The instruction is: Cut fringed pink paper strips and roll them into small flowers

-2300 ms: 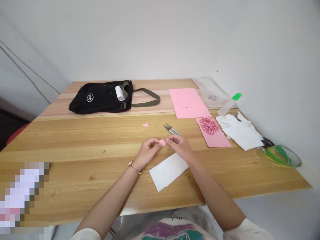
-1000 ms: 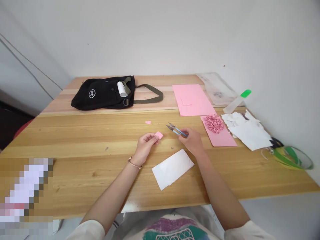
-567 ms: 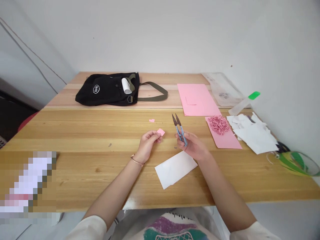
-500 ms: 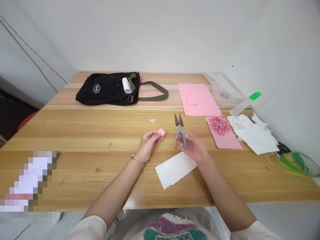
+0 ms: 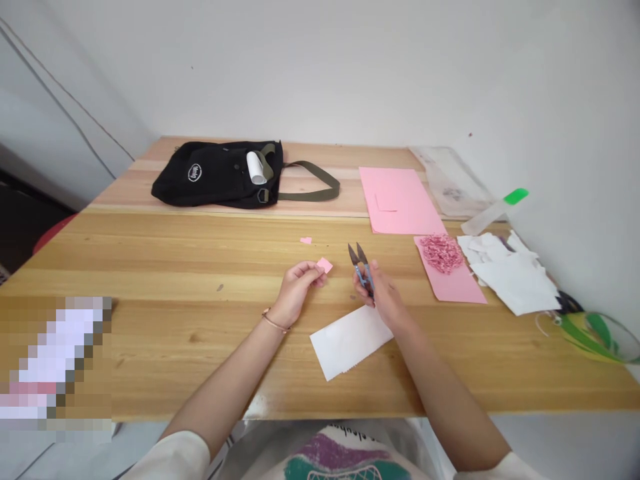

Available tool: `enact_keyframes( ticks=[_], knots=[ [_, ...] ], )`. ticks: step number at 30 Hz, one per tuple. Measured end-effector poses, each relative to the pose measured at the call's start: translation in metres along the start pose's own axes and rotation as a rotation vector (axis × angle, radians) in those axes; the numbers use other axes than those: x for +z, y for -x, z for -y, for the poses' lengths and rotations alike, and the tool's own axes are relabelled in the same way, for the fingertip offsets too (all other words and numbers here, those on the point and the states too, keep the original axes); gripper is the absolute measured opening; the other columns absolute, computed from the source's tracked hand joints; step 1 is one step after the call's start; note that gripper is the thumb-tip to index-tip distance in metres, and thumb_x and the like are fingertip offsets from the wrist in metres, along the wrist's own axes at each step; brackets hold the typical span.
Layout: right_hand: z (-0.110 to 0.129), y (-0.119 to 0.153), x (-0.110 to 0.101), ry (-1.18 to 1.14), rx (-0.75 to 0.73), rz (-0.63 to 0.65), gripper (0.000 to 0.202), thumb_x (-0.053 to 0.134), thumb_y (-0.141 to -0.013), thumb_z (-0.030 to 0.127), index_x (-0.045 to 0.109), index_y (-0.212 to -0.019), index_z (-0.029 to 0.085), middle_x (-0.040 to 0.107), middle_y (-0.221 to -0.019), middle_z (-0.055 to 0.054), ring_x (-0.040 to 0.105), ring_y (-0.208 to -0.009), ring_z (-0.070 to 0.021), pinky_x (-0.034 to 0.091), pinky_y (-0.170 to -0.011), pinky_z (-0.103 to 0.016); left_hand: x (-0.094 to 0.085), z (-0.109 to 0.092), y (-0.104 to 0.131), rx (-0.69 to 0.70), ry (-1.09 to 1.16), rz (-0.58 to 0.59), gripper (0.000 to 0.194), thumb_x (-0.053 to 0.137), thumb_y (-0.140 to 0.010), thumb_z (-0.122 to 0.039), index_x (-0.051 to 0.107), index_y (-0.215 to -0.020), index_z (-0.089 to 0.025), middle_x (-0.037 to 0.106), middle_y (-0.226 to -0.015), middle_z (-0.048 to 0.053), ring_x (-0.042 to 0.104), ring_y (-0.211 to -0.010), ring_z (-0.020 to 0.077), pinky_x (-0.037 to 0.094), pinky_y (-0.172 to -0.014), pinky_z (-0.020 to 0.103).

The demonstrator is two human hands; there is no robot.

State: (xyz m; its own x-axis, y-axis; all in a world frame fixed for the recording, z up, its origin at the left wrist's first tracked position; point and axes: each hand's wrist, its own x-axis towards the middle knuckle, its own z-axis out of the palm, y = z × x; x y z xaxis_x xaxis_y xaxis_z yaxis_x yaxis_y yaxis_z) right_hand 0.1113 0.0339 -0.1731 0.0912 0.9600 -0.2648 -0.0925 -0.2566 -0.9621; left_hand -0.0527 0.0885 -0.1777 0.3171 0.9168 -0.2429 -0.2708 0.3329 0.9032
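Between the thumb and fingers of my left hand [image 5: 299, 288] is a small piece of pink paper [image 5: 325, 265]. My right hand [image 5: 384, 293] is wrapped round blue-handled thread snips [image 5: 361, 261]; their dark blades are apart and point away from me. The snips and the pink piece do not touch. Beyond my left hand a tiny pink paper scrap [image 5: 306, 240] lies on the wooden table. A white paper strip [image 5: 347, 343] with one ragged edge lies below my hands, its right end partly covered by my right wrist.
At the back left lies a black bag [image 5: 215, 175]. Pink sheets [image 5: 405, 200] are at the back right, with pink shreds [image 5: 443, 253] on a smaller sheet in front. Further right are white papers [image 5: 515, 280], a green-capped tube [image 5: 495, 212] and a yellow-green item [image 5: 595, 337].
My right hand has turned and shifted its hold on the snips, whose tips are slightly nearer to me. My left hand keeps its pinch on the pink paper.
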Motion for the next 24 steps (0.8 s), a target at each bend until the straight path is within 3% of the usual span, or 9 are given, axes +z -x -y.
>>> enact_keyframes(
  ticks=[5,14,24],
  knots=[
    [0.004,0.001,0.002,0.234,-0.010,-0.089,0.055,0.042,-0.074,0.072,0.055,-0.066,0.019,0.034,-0.045,0.006,0.028,-0.041,-0.0085,0.020,-0.042,-0.025,-0.002,0.002,-0.002,-0.002,0.019,-0.004,0.016,0.069,-0.062,-0.029,0.061,-0.062,-0.015,0.060,-0.061,0.000,0.050,-0.057,0.0095,0.040,-0.062,0.024],
    [0.011,0.004,-0.002,0.028,0.112,0.007,0.047,0.061,-0.067,0.062,0.064,-0.078,0.016,0.031,-0.047,0.009,0.021,-0.040,-0.0044,0.013,-0.041,-0.023,-0.002,0.001,-0.001,-0.009,0.045,-0.018,0.018,0.070,-0.061,-0.029,0.061,-0.065,-0.013,0.061,-0.066,0.001,0.054,-0.061,0.0102,0.041,-0.063,0.024],
    [0.011,0.004,-0.004,-0.021,0.144,0.040,0.044,0.063,-0.067,0.060,0.061,-0.073,0.016,0.023,-0.049,0.010,0.017,-0.041,-0.0035,0.008,-0.042,-0.024,-0.002,0.002,-0.001,0.003,-0.007,0.005,0.019,0.070,-0.063,-0.031,0.064,-0.068,-0.014,0.063,-0.066,0.000,0.055,-0.063,0.0107,0.041,-0.066,0.024]
  ],
)
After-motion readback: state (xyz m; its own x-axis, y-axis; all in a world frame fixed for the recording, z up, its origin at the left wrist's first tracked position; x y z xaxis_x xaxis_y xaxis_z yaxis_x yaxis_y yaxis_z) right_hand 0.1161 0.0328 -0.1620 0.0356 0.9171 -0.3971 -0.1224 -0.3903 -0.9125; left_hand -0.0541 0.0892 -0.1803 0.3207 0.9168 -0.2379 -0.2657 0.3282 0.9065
